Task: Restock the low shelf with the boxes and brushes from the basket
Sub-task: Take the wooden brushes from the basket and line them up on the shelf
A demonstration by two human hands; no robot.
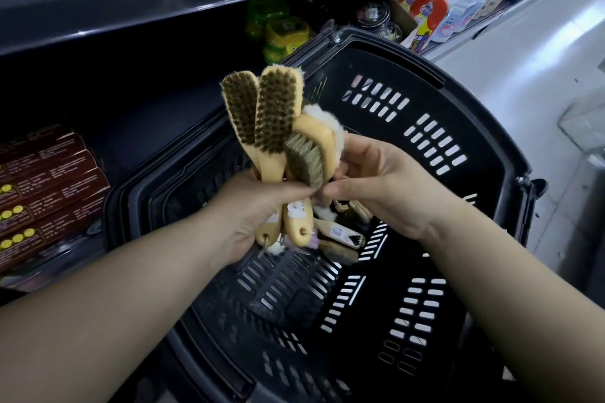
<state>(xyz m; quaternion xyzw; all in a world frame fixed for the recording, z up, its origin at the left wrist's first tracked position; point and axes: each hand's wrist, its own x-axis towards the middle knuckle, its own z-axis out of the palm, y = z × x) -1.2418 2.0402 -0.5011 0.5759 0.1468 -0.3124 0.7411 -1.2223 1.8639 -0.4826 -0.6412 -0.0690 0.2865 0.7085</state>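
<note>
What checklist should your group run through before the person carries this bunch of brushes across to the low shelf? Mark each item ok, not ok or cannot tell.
1. Left hand grips the brushes by their handles: ok.
2. Right hand steadies the bunch: ok, its fingers pinch the nearest brush.
3. Bunch lined up: not ok, the heads fan out at different angles.
4. Basket emptied of brushes: not ok, loose brushes lie on its bottom.
5. Room on the low shelf beside the boxes: ok, a bare stretch shows.
6. No boxes left in the basket: cannot tell, the arms hide part of it.
</note>
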